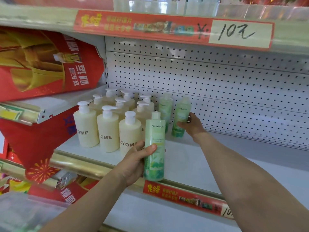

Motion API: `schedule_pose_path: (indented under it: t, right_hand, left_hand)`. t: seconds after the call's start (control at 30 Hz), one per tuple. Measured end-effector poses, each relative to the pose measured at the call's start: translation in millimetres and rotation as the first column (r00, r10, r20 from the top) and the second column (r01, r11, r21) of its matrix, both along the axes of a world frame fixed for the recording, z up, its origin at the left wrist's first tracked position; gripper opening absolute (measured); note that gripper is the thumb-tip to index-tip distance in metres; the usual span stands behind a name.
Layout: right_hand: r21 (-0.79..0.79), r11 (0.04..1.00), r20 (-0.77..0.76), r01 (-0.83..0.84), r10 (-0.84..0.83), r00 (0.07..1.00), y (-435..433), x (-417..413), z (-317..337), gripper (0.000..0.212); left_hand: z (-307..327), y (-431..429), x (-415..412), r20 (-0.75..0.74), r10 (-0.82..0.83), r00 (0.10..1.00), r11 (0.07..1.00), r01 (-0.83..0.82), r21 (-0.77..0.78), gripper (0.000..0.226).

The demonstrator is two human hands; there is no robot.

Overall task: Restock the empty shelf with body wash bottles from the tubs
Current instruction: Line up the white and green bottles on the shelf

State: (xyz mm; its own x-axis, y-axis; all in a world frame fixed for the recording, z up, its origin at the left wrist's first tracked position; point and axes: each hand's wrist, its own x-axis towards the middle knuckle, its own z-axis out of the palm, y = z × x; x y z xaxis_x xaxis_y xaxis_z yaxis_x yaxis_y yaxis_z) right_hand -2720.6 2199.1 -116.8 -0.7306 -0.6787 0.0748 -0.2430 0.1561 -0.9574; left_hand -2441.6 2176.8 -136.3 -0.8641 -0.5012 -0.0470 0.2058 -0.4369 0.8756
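Left grip (133, 162) wraps fingers + thumb round a green bottle (154, 148), held upright over the front edge of the shelf (184, 163). Cream pump bottles (107, 129) stand in rows at left. Further in, right grip (192, 126) curls round a 2nd green bottle (181, 117), base on shelf. A 3rd green bottle (165, 108) stands just left of it, by the pegboard (225, 91).

shelf (192, 164) white | cream pump bottles (108, 131) clustered left | green bottles (165, 107) at back
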Motion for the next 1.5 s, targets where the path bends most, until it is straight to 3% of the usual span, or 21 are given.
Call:
schedule_pose_path:
  t: [0.37,0.47,0.57,0.63,0.7,0.8,1.0,1.13,1.23,1.3,1.37,1.43,1.5]
  right_hand:
    - [0.089,0.995,-0.023,0.044,-0.042,0.999,-0.4,6.4,2.6,0.055]
    - [0.147,0.974,-0.015,0.173,-0.172,0.985,3.9,16.0,11.1,0.076]
    - [0.132,0.957,0.015,0.260,-0.264,0.964,13.7,34.5,27.5,0.063]
    - [0.021,0.992,0.215,0.126,-0.127,0.968,25.3,50.0,40.6,0.045]
    - [-0.072,0.990,0.344,-0.121,0.139,0.929,43.8,67.8,53.8,0.044]
    - [-0.099,0.926,0.334,-0.365,0.377,0.864,66.5,79.2,65.6,0.051]
    - [-0.013,0.890,0.223,-0.456,0.447,0.866,85.6,80.3,77.8,0.052]
    - [-0.032,0.908,0.213,-0.417,0.414,0.885,80.8,82.6,83.7,0.048]
    - [-0.054,0.935,0.217,-0.350,0.353,0.910,71.3,81.8,82.6,0.043]
    - [-0.074,0.952,0.203,-0.297,0.306,0.930,64.4,80.8,83.8,0.038]
    - [-0.091,0.964,0.170,-0.252,0.264,0.950,57.6,80.6,86.1,0.027]
    - [-0.093,0.977,0.141,-0.191,0.203,0.969,49.0,81.3,85.9,0.025]
    - [-0.082,0.985,0.100,-0.149,0.157,0.983,37.4,79.4,80.7,0.041]
  left_hand:
    - [1.4,5.7,-8.9,0.010,-0.022,1.000,1.000,0.022,-0.007,0.060]
    - [3.0,9.6,-10.6,0.010,-0.027,1.000,1.000,0.027,-0.001,0.060]
    - [9.0,15.5,-14.4,0.015,-0.036,0.999,0.999,0.036,-0.003,0.059]
    - [14.4,19.9,-19.0,0.019,-0.045,0.999,0.999,0.045,0.014,0.056]
    - [19.7,24.3,-24.9,0.013,-0.043,0.999,0.999,0.043,0.031,0.051]
    - [28.1,31.4,-31.5,-0.010,-0.045,0.999,0.998,0.045,0.050,0.045]
    - [41.3,39.2,-30.4,-0.016,-0.062,0.998,0.997,0.063,0.047,0.054]
    - [48.7,40.5,-25.0,0.101,0.060,0.993,0.992,-0.049,-0.115,0.036]
    - [44.1,30.7,-13.4,0.085,0.369,0.926,0.891,-0.326,-0.314,0.019]
    - [36.8,20.2,-1.6,-0.077,0.618,0.783,0.697,-0.590,-0.407,0.009]
    - [34.0,10.0,9.0,-0.175,0.780,0.600,0.483,-0.757,-0.439,0.016]
    - [31.0,-5.5,13.7,-0.178,0.859,0.480,0.346,-0.801,-0.489,0.031]
    - [26.7,-21.9,14.4,-0.122,0.876,0.467,0.321,-0.751,-0.577,0.045]
